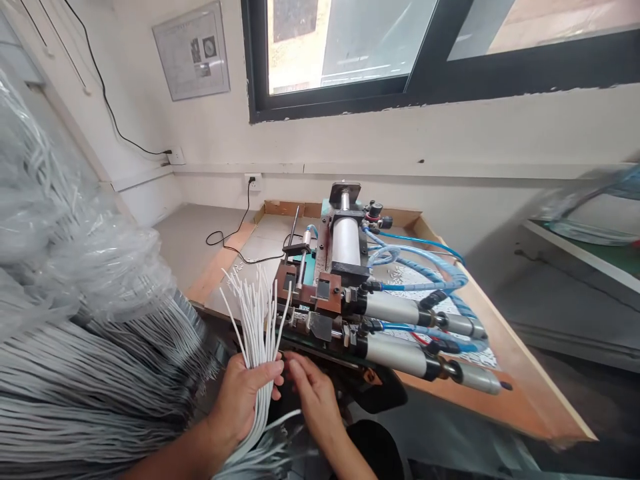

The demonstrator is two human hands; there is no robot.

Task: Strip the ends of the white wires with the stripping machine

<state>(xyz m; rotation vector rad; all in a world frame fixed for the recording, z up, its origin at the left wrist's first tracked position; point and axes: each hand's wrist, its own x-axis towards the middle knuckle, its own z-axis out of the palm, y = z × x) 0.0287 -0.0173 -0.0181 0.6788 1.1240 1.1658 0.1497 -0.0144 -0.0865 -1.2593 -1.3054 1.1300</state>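
My left hand (243, 395) grips a bunch of thin white wires (259, 313) whose cut ends fan upward. My right hand (314, 393) sits just to the right of the bunch, fingertips touching the wires near my left thumb. Right behind both hands stands a pneumatic wire machine (340, 280) with a white vertical cylinder, metal jaws and horizontal steel cylinders. The lower ends of the held wires trail down between my forearms.
A large mass of grey-white wires in clear plastic (75, 320) fills the left side. Blue air hoses (425, 267) loop right of the machine on the wooden bench (505, 373). A black cable (235, 240) runs to a wall socket. A green-topped shelf (600, 257) stands at right.
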